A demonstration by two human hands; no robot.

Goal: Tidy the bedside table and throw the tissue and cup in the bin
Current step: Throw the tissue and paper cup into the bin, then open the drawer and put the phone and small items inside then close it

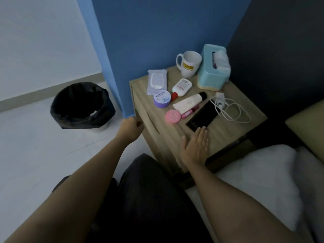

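- The right hand [195,146] lies flat at the near edge of the bench [228,130]. Its fingers are straight and together, it holds nothing, and its fingertips reach the near end of the phone [201,116].
- The left hand [130,128] is at the near left corner of the bench with its fingers curled. Whether it grips the corner or holds anything cannot be told.
- The bin [80,106] stands on the floor to the left of the bench, apart from it, and has a black liner. A pale scrap [93,113] shows inside; its identity cannot be told.
- Mid-bench items lie in a loose group: pink tin [173,116], lip balm [190,111], white tube [188,102], purple jar [162,99], red-capped bottle [181,86] and packet of wipes [157,81]. Several touch or overlap.
- The charger [220,99] and its cable [235,111] lie in open loops just beside the phone.
- At the far edge, the mug [189,64] stands upright next to the tissue box [213,67].
- Status, disposal: no loose tissue and no throwaway cup shows on the bench. This step is probably complete, with both items likely in the bin, but that is not confirmed.
- Status, tidying: judged not finished. The toiletries are not lined up and the cable is uncoiled. The phone is the likely next item.
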